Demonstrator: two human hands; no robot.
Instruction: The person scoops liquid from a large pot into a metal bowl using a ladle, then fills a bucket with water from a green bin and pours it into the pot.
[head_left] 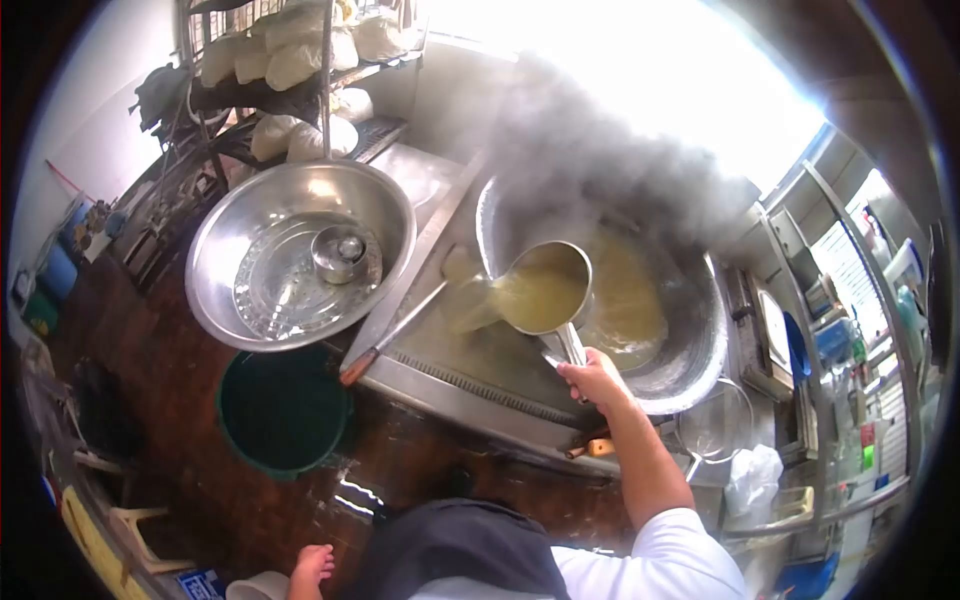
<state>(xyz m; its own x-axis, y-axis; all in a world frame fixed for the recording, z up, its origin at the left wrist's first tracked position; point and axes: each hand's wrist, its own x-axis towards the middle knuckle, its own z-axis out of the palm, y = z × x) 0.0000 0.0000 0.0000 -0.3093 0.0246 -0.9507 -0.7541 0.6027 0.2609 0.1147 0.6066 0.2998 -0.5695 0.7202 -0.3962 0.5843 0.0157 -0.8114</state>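
Note:
My right hand [596, 380] is closed around the handle of a metal saucepan [575, 347]. Yellowish liquid [540, 292] fills the pan, which tips to the left, and a stream of it spills over that side onto the metal worktop [440, 375]. Just behind the pan stands a big steaming metal cauldron [700, 350] with more of the same liquid inside. Low in the view, beside my body, hangs my left hand [316, 562], touching nothing; its fingers are curled and too small to make out well.
A wide steel basin [208, 250] holding a small metal pot [338, 256] is at the left, above a dark green bin [285, 410]. A long wooden-handled tool [360, 366] lies on the worktop. White bags [300, 62] fill the back-left rack. A wire strainer [715, 420] sits right.

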